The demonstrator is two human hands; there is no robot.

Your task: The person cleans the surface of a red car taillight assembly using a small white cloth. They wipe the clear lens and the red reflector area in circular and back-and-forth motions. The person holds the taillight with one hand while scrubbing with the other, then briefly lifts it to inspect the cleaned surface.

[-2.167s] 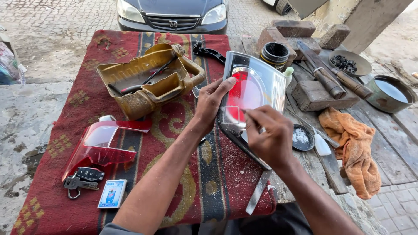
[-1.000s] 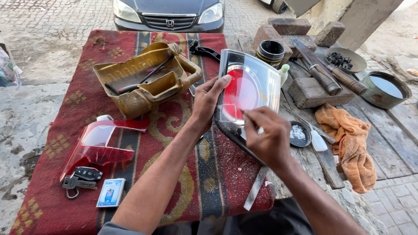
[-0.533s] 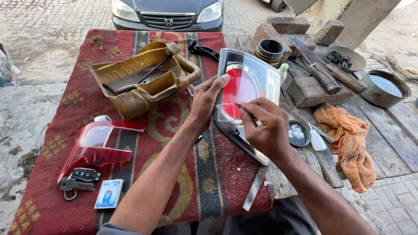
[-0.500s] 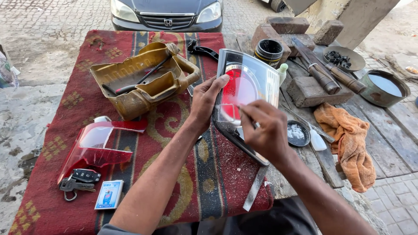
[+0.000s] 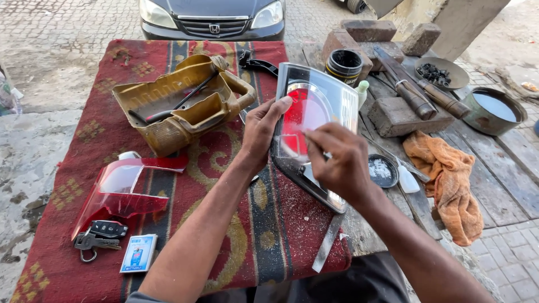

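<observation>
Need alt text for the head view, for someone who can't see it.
Left hand steadies a car tail light tilted on a red patterned rug, while the right hand presses on its red lens. Nearby lie a cut yellow jerrycan, broken red lens and orange rag.

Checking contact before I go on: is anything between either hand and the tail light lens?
Nothing visible. The left hand grips the tail light lens at its left edge, fingertips on the face. The right hand rests directly on the lens front, covering its lower middle; whether it pinches a small tool is unclear.
</observation>
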